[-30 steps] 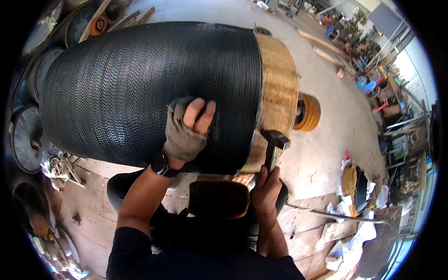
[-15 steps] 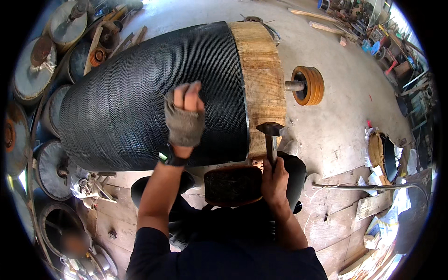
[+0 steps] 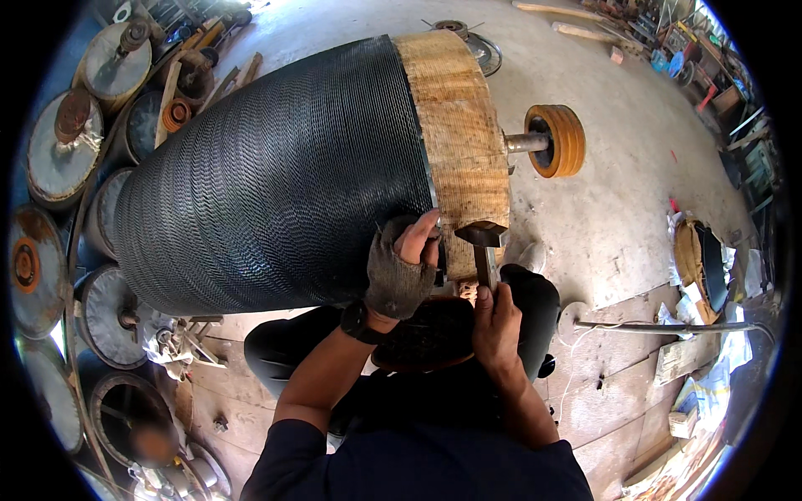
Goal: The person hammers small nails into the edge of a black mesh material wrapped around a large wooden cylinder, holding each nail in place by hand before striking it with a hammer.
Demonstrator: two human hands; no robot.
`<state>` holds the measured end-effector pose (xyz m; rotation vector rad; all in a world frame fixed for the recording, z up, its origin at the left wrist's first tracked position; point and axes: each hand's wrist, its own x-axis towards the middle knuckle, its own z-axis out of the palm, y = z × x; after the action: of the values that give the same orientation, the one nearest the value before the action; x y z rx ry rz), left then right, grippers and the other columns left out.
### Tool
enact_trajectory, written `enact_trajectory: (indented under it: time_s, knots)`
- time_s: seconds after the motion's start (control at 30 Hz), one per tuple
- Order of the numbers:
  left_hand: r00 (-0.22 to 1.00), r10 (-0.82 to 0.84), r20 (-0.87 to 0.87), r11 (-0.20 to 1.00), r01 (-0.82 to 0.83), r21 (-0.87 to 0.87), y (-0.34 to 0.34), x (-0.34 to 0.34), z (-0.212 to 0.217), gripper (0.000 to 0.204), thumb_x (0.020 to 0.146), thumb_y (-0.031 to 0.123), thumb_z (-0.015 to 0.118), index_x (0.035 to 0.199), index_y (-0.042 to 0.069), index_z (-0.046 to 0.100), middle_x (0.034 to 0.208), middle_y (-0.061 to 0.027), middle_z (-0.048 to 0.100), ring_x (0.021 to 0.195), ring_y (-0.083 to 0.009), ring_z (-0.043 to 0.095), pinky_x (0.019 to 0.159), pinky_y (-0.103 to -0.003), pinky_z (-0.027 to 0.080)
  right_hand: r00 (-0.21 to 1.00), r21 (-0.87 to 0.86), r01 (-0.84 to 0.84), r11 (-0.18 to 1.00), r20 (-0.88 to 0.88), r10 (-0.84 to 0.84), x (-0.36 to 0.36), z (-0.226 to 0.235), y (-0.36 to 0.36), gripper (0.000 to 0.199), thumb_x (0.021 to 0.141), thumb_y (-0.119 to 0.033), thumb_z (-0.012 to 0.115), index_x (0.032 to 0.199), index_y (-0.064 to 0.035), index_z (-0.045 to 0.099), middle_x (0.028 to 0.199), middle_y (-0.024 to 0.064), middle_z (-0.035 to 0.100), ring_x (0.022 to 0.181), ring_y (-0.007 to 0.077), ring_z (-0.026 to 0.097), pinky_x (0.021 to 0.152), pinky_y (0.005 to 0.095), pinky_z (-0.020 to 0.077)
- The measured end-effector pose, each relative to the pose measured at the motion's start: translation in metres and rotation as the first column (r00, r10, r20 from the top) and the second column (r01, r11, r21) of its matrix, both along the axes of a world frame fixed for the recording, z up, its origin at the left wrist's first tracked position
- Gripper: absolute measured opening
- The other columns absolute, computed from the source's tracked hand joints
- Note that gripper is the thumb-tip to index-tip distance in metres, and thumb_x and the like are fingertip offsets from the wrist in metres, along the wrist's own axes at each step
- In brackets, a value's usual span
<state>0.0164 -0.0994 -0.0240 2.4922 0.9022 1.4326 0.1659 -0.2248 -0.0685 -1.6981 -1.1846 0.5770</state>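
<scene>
Hammer in right hand grip, head against wooden drum end.

One big drum at frame centre, black wire wrap plus bare wood band. One hammer. Two hands: left hand in one fingerless glove, right hand bare. One watch. One orange wheel, upper right. Roughly nine round metal discs along left edge. One metal rod, right.
</scene>
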Motion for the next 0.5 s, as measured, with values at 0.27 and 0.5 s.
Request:
enact_trajectory:
  time_s: [0.27,0.5]
  knots:
    - [0.992,0.12,-0.038,0.988,-0.123,-0.098,0.003,0.014,0.017,0.062,0.078,-0.001,0.071,0.137,0.0,0.053,0.088,-0.0083,0.063,0.08,-0.0257,0.064,0.077,-0.041,0.051,0.999,0.061,-0.033,0.998,-0.003,0.033,0.0,0.008,0.005,0.02,0.103,-0.017,0.058,0.107,0.0027,0.056,0.079,0.0263,0.064,0.071,0.0459,0.064,0.059,0.0468,0.0488]
    - [0.973,0.212,-0.095,0.977,-0.214,-0.008,0.007,0.021,0.01,0.073,0.076,0.006,0.073,0.143,0.0,0.045,0.088,-0.0082,0.062,0.083,-0.0283,0.062,0.08,-0.045,0.049,0.993,0.092,-0.071,0.993,0.097,0.062,0.0,0.025,0.007,0.019,0.1,-0.012,0.059,0.112,0.0019,0.056,0.08,0.0277,0.064,0.074,0.0476,0.065,0.062,0.049,0.0514]
